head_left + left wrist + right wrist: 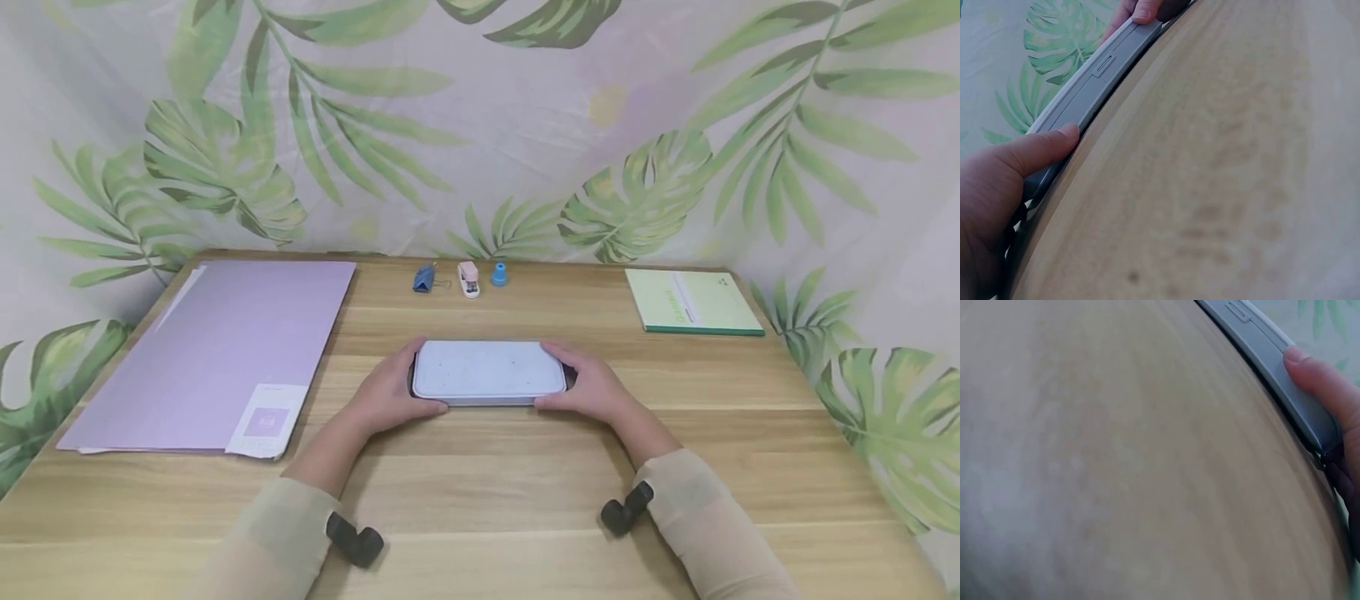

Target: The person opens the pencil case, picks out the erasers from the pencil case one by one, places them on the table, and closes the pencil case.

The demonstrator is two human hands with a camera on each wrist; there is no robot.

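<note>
1. Pale blue case [489, 369], flat with rounded corners and grey sides, sits lengthwise before the person, held at both ends; whether its underside touches the wood I cannot tell.
2. Left hand [393, 387] grips the left end, thumb along the near side, the other fingers bent round the end and partly hidden.
3. Right hand [592, 387] grips the right end likewise, thumb on the near side, a finger at the far corner.
4. Between the thumbs, the near side bears a small oblong catch [1104, 65].
5. Beyond the case stand, left to right, a blue binder clip [423, 278], a pink-and-white stapler [468, 280] and a small blue object [499, 275].
6. Well to the left lies a purple folder [240, 342]; to the far right, a green notebook [693, 302].
7. Beneath is the wooden table [487, 492]; behind hangs a leaf-patterned backdrop [525, 108].
</note>
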